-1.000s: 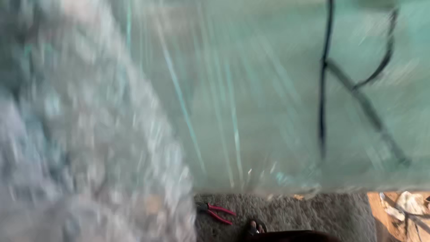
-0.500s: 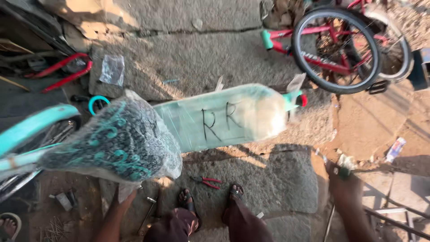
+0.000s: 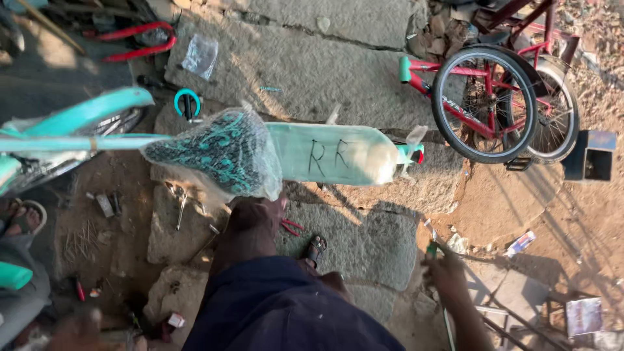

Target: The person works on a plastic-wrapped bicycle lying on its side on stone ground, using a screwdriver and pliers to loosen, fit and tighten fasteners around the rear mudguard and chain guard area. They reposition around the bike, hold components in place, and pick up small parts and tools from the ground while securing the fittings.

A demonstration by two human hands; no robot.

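While the left hand [image 3: 257, 214] touches the wrapped saddle [image 3: 214, 155], right fingers [image 3: 437, 260] clamp a green-handled tool [image 3: 431, 249].

Stone slabs [image 3: 364, 58]; red pliers [image 3: 291, 226], perhaps.

A red bicycle [image 3: 500, 97] stands on stone paving [image 3: 325, 58] beside a dark box [image 3: 590, 156].

Plastic-wrapped teal bicycle saddle [image 3: 218, 153] with black pattern, lying level above the stone slabs; behind it a teal rear mudguard [image 3: 335, 155], also plastic-wrapped, marked with black letters
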